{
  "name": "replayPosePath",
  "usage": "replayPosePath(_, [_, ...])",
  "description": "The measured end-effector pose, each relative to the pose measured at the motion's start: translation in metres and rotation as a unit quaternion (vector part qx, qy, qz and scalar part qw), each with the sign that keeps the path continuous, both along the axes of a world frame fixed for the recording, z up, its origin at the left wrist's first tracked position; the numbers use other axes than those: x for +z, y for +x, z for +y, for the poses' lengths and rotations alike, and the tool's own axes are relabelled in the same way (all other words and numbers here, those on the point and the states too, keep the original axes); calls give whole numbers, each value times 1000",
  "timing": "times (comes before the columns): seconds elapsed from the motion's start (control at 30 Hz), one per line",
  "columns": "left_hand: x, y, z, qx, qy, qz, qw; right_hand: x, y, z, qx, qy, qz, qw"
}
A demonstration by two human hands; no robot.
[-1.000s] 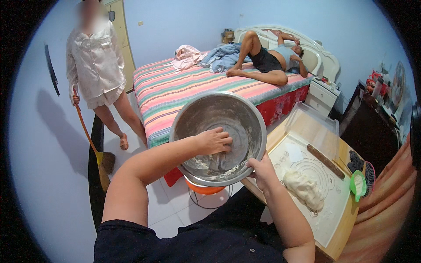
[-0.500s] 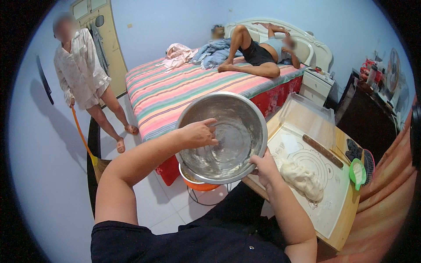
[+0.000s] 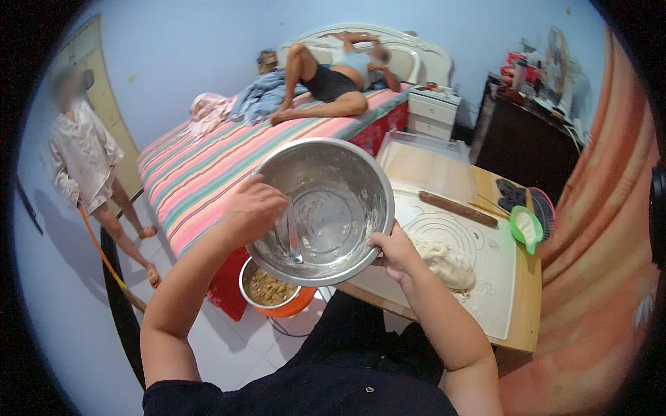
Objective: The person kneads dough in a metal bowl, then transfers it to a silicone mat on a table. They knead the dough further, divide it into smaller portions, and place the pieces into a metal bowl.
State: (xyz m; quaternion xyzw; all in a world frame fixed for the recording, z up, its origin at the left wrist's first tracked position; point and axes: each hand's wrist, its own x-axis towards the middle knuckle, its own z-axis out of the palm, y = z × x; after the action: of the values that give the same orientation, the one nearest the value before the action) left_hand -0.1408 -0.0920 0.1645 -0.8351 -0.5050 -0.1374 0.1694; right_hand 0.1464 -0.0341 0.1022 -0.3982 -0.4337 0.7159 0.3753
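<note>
A wide steel mixing bowl [image 3: 336, 225], with flour and dough residue on its inner wall, is tilted so that its inside faces me. My right hand [image 3: 397, 253] grips its lower right rim, the thumb over the edge. At the left rim, my left hand [image 3: 258, 208] is bent at the wrist, its fingers blurred by motion; whether they touch the steel cannot be made out. A bright narrow streak runs down the inner wall below these fingers, either shine or a thin utensil. A lump of dough [image 3: 444, 265] rests on the white mat [image 3: 496, 305] beside my right hand.
A wooden rolling pin [image 3: 458, 209] and a green scoop of flour [image 3: 525, 229] lie on the table. Below the steel bowl stands a pot of brown filling [image 3: 270, 288]. One person reclines on the striped bed [image 3: 201, 166]; another at left holds a broom [image 3: 104, 249].
My left hand has drawn back from inside the bowl to its left rim. The view has shifted right, and the pot of filling now shows more fully.
</note>
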Motion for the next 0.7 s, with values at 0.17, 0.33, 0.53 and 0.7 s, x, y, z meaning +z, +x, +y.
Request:
replayPosePath(0.17, [19,31,11,-13,202,-264,943,19,58,20,-90,-25,47,995])
replayPosePath(0.33, [-48,27,70,6,-91,-607,790,12,132,55,-197,-36,94,975])
replayPosePath(0.53, [-113,81,160,80,-360,-732,573,27,211,88,-367,-4,122,922])
replayPosePath(0.7, [-168,141,262,49,-420,-783,456,23,257,125,-418,13,164,894])
